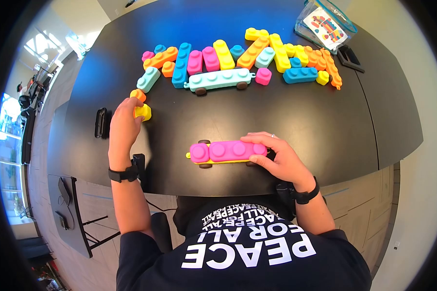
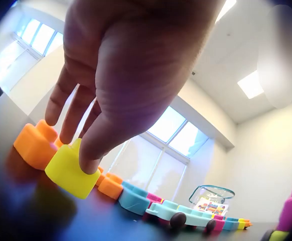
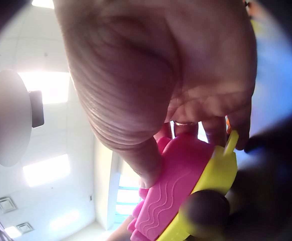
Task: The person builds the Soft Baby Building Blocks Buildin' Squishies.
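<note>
My left hand (image 1: 124, 128) pinches a small yellow block (image 1: 143, 112) at the table's left side, thumb on the near face. Just beyond it lies a small orange block (image 1: 138, 94). In the left wrist view another orange block (image 2: 35, 145) stands beside the yellow one. My right hand (image 1: 281, 160) grips the right end of a toy car, its thumb against the pink block (image 3: 173, 181) on top. Pink studded blocks (image 1: 226, 150) cover the car's yellow base (image 3: 218, 173), which has dark wheels (image 1: 205, 166). The fingers partly hide the car's right end.
A light-blue wheeled base (image 1: 221, 80) lies ahead, before a spread of several coloured blocks (image 1: 210, 58). At the back right stands a clear zip bag (image 1: 347, 29) with a picture card. Dark cases lie at the left (image 1: 101, 122) and right (image 1: 350, 58).
</note>
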Available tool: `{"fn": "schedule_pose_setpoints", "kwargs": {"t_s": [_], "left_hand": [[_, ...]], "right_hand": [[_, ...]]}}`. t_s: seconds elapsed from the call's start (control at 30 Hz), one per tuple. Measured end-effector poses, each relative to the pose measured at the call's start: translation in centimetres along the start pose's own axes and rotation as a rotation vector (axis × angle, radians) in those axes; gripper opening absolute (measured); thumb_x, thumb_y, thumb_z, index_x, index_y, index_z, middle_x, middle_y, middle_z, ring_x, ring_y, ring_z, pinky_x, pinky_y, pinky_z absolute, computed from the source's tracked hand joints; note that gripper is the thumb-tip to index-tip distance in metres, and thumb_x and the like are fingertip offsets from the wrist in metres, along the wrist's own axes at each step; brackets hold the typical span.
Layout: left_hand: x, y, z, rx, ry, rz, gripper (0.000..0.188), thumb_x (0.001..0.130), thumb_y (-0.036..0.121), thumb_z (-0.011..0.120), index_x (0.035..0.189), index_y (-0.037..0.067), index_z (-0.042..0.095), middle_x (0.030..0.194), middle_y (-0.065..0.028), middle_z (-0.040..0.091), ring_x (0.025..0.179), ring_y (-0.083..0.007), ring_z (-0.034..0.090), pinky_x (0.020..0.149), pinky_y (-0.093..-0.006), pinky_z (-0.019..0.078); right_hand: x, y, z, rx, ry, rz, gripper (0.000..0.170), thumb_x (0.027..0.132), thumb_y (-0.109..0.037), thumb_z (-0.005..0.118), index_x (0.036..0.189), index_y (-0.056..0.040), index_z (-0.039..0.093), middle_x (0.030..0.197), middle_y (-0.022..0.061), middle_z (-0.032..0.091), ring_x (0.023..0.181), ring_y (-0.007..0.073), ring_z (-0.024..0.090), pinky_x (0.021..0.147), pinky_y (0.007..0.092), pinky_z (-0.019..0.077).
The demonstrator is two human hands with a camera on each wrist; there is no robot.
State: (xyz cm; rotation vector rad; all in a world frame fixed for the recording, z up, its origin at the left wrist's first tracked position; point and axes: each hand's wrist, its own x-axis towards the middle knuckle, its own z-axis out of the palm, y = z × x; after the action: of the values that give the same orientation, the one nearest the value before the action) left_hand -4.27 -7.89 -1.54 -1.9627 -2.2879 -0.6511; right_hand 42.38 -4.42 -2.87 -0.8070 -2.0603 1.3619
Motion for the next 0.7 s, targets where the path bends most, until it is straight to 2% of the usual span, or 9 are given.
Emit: {"fn": "schedule_pose_setpoints", "kwargs": {"t_s": [0.07,0.17,0.27,0.3,0.4,0.47,0.53,0.63,0.7], "left_hand": [[-0.1,0.6,-0.8,-0.056,0.015,0.017,0.044,0.091,-0.01,0.089,0.13,0.003,0.073,0.133,-0.0167,0.078,0.124,-0.0427,0.079,0.103,-0.0499,0.0653],[-1.1,2.6,-2.1,-0.472,0.069,0.002,0.039,0.098,-0.011,0.085,0.133,0.001,0.074,0.136,-0.0119,0.077,0.128,-0.0282,0.08,0.104,-0.0416,0.0674],[-3.0,5.7,-4.0,-0.664,0.055,0.096,0.038,0.102,-0.011,0.082,0.137,-0.001,0.074,0.138,-0.0093,0.075,0.129,-0.0199,0.076,0.102,-0.0364,0.068],[-3.6,6.0,-4.0,-0.734,0.04,0.136,0.043,0.1,-0.01,0.084,0.141,-0.001,0.075,0.142,-0.0109,0.075,0.13,-0.02,0.076,0.105,-0.0343,0.0644],[-5.3,9.0,-4.4,-0.793,-0.005,0.208,0.046,0.096,-0.003,0.09,0.141,0.001,0.08,0.141,-0.0128,0.079,0.124,-0.0233,0.079,0.101,-0.0359,0.0658],[-5.6,10.4,-4.4,-0.731,-0.072,0.327,0.054,0.093,0.0,0.092,0.145,0.004,0.081,0.139,-0.0143,0.084,0.123,-0.0257,0.081,0.101,-0.0379,0.0651],[-5.7,11.4,-4.1,-0.772,-0.212,0.35,0.052,0.095,0.006,0.092,0.146,0.003,0.081,0.141,-0.0161,0.086,0.125,-0.0293,0.082,0.108,-0.0408,0.0627],[-5.7,12.3,-2.8,-0.735,-0.23,0.392,0.054,0.093,0.006,0.096,0.145,0.004,0.081,0.137,-0.0162,0.085,0.119,-0.0352,0.081,0.103,-0.043,0.0651],[-5.6,13.0,-2.2,-0.756,-0.225,0.41,0.053,0.093,0.006,0.096,0.145,0.004,0.081,0.136,-0.0161,0.086,0.119,-0.0361,0.08,0.103,-0.0436,0.065]], "right_hand": [[0.0,0.0,0.1,0.002,0.009,-0.002,0.048,0.105,-0.007,0.086,0.152,-0.0069,0.08,0.147,0.0157,0.08,0.136,0.0332,0.075,0.12,0.0437,0.0561],[0.0,0.1,0.3,0.0,0.032,-0.025,0.048,0.103,-0.005,0.087,0.151,-0.0082,0.08,0.141,0.0143,0.082,0.131,0.0337,0.076,0.116,0.0439,0.0584],[0.1,0.2,0.5,0.002,0.034,-0.034,0.048,0.103,-0.006,0.087,0.15,-0.0083,0.08,0.142,0.0144,0.082,0.131,0.0342,0.076,0.117,0.0442,0.0579],[0.1,0.2,0.5,-0.003,0.035,-0.042,0.048,0.103,-0.006,0.088,0.15,-0.0083,0.08,0.142,0.0145,0.082,0.131,0.0345,0.076,0.117,0.0444,0.0577],[0.2,0.3,0.5,-0.014,0.028,-0.048,0.049,0.103,-0.007,0.089,0.151,-0.0088,0.08,0.143,0.0149,0.083,0.132,0.0351,0.076,0.119,0.0448,0.0571],[0.3,0.1,0.4,-0.021,0.022,-0.044,0.05,0.102,-0.007,0.09,0.151,-0.0091,0.081,0.144,0.015,0.083,0.133,0.0353,0.076,0.119,0.0451,0.0568],[0.3,0.0,0.4,-0.027,0.015,-0.042,0.051,0.102,-0.007,0.091,0.152,-0.0095,0.08,0.145,0.015,0.082,0.134,0.0353,0.076,0.12,0.0452,0.0567],[0.4,0.0,0.4,-0.049,0.017,-0.056,0.052,0.101,-0.007,0.091,0.152,-0.0099,0.081,0.145,0.0149,0.083,0.134,0.0355,0.076,0.119,0.045,0.057],[0.4,0.0,0.5,-0.04,0.018,-0.045,0.052,0.101,-0.007,0.091,0.152,-0.01,0.081,0.144,0.0149,0.083,0.133,0.0357,0.076,0.119,0.045,0.0573]]}}
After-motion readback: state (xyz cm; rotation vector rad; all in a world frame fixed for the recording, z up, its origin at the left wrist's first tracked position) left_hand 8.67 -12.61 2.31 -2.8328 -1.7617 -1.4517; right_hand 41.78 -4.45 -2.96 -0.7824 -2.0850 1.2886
